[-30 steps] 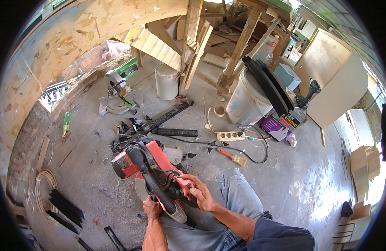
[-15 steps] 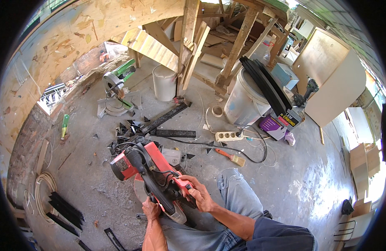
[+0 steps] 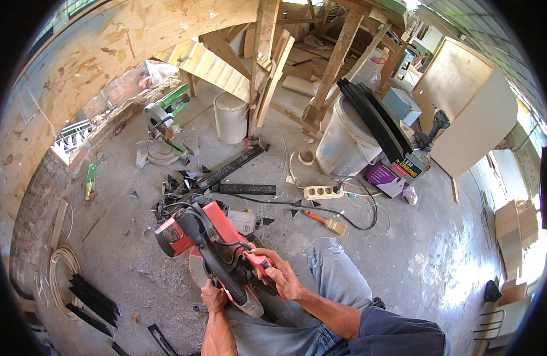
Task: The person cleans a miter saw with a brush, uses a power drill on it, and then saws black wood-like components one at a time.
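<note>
A red and black miter saw [image 3: 211, 228] stands on the concrete floor in front of me, its head lowered. My right hand [image 3: 280, 275] is closed round the saw's red handle. Low beside the saw's blade and base, my left hand [image 3: 214, 296] has its fingers curled in. What those fingers hold is hidden by the hand and the saw. Black offcuts [image 3: 179, 181] lie heaped just beyond the saw's motor, along with long black strips [image 3: 232, 167].
A second, green miter saw [image 3: 163, 133] stands farther left. Ahead right are a power strip [image 3: 322, 193] with a black cord, a paintbrush [image 3: 327, 222], and a large white bucket [image 3: 344, 145] carrying black strips. At lower left lie coiled cable [image 3: 64, 267] and dark strips [image 3: 94, 299].
Both hands stay in the same place on the saw, and its head keeps its height. Only the view has shifted very slightly.
</note>
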Action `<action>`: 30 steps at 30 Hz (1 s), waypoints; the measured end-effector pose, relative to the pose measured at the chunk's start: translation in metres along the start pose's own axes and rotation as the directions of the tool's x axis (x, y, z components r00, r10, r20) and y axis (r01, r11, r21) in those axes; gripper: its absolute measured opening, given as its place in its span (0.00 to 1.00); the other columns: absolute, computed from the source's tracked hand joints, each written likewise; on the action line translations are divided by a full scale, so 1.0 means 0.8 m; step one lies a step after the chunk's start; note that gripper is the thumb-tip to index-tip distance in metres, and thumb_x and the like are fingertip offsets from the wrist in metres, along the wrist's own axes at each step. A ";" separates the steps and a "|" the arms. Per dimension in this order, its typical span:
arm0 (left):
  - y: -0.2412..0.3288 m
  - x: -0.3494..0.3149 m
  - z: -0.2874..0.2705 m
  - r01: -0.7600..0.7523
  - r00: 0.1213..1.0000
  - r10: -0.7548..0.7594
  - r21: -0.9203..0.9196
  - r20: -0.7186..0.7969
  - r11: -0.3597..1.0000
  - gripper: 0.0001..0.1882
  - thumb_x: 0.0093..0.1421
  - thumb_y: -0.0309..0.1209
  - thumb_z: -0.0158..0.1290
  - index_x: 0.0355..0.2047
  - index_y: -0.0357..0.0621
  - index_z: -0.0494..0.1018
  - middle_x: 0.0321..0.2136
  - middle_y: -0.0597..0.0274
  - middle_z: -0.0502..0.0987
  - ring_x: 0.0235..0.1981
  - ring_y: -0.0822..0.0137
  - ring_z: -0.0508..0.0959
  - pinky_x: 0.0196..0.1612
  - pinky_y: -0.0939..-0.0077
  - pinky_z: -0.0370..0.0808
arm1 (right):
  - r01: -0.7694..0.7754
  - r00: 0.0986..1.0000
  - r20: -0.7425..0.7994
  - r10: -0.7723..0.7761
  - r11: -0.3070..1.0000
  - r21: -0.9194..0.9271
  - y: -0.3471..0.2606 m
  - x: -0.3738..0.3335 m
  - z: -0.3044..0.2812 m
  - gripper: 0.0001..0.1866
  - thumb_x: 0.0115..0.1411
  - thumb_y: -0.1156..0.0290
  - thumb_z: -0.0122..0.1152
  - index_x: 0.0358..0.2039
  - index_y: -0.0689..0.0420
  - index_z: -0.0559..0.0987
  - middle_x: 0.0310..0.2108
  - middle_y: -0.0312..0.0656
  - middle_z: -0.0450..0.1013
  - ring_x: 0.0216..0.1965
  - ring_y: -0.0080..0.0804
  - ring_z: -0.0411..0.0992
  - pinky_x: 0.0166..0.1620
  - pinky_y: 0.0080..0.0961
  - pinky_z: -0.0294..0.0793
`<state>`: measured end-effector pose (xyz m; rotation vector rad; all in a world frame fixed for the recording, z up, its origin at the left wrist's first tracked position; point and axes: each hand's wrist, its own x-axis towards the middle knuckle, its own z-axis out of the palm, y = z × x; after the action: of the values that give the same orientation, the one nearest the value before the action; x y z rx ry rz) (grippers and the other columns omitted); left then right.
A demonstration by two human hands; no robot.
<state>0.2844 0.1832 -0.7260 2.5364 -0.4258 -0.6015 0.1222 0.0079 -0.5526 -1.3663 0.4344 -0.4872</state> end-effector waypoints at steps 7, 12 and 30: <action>-0.005 0.002 0.004 -0.004 1.000 0.004 -0.003 0.002 1.000 0.23 0.51 0.47 0.64 0.41 0.44 0.79 0.35 0.38 0.81 0.41 0.37 0.80 0.42 0.48 0.76 | 0.013 1.000 0.003 -0.013 1.000 0.008 -0.002 0.000 0.000 0.26 0.65 0.62 0.44 0.63 0.55 0.65 0.29 0.35 0.70 0.28 0.21 0.64 0.34 0.21 0.67; -0.004 0.001 0.003 -0.019 1.000 0.019 -0.004 0.001 1.000 0.25 0.50 0.49 0.65 0.40 0.44 0.79 0.35 0.38 0.81 0.41 0.36 0.80 0.42 0.48 0.76 | 0.030 1.000 0.005 -0.030 1.000 0.007 0.002 0.001 0.000 0.30 0.68 0.51 0.46 0.63 0.59 0.63 0.28 0.34 0.69 0.26 0.17 0.63 0.32 0.18 0.65; -0.003 0.001 0.001 0.012 1.000 -0.012 -0.057 -0.002 0.998 0.25 0.49 0.49 0.66 0.42 0.48 0.80 0.35 0.40 0.81 0.41 0.38 0.80 0.41 0.49 0.77 | 0.017 1.000 0.013 -0.017 1.000 0.020 0.000 0.000 0.000 0.29 0.68 0.55 0.45 0.63 0.59 0.64 0.29 0.35 0.69 0.28 0.18 0.63 0.34 0.18 0.66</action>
<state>0.2847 0.1844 -0.7282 2.4866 -0.3873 -0.6063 0.1222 0.0079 -0.5525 -1.3545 0.4067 -0.4949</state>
